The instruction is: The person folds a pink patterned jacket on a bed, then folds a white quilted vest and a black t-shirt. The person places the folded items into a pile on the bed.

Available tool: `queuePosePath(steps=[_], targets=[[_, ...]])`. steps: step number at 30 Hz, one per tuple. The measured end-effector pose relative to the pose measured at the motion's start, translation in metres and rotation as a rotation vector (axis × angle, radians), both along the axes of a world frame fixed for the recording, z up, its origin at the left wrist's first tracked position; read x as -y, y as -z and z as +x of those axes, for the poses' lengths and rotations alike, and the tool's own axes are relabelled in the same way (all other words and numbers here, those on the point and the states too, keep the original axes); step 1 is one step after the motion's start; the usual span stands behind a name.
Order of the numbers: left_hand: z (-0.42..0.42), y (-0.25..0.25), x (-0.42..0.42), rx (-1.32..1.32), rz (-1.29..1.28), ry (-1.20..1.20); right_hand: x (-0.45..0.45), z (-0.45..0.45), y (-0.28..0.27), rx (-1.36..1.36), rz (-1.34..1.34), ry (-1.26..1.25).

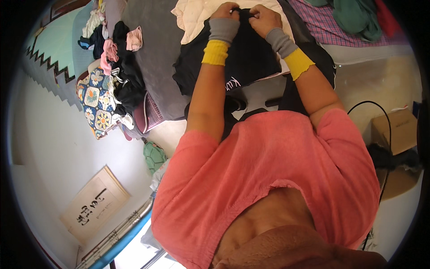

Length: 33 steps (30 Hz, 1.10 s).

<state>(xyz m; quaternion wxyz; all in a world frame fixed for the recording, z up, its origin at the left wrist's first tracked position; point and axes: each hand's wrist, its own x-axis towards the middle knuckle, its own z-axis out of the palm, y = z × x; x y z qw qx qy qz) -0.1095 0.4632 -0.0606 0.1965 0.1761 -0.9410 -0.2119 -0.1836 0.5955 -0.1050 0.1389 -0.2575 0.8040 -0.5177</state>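
A black garment point(248, 55) with white lettering near its lower edge lies spread in front of me. Both of my hands are at its far end. My left hand point(224, 11) pinches the black cloth with curled fingers. Beside it, my right hand point(266, 20) grips the same cloth between thumb and fingers. Under the garment is a cream padded cloth point(198, 16), which shows beyond and beside it. All of this rests on a dark grey covered surface point(154, 67). Grey and yellow cuffs cover both my wrists.
Left stands a pile of black clothes point(129, 87), a pink garment point(109, 53) and a patterned cushion point(97, 101). On the right, a green cloth point(357, 20) lies over checked fabric point(322, 25). A cardboard box point(394, 129) and a black cable point(386, 114) are at lower right.
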Motion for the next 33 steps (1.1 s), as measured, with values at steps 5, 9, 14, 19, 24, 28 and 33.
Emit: queuePosePath(steps=[5,9,14,19,24,28,33], targets=[[-0.006,0.032,-0.019,-0.069,-0.234,0.137,0.001,-0.005,0.007,0.029,0.186,0.054],[0.024,0.006,-0.052,-0.244,-0.310,0.001,-0.005,-0.006,-0.013,0.051,0.269,0.056],[0.087,0.028,-0.038,-0.021,-0.340,-0.153,-0.007,-0.006,-0.019,0.067,0.301,0.057],[0.093,0.049,-0.031,0.001,-0.391,-0.187,-0.003,0.010,-0.019,-0.429,-0.262,0.017],[0.096,0.050,-0.025,-0.015,-0.344,-0.164,0.003,0.031,-0.009,-0.647,-0.253,-0.510],[0.099,0.053,-0.023,0.171,-0.341,-0.299,0.004,0.033,0.001,-0.695,0.032,-0.421],[0.097,0.058,-0.020,0.245,-0.342,-0.352,0.007,0.034,0.003,-0.702,0.183,-0.311]])
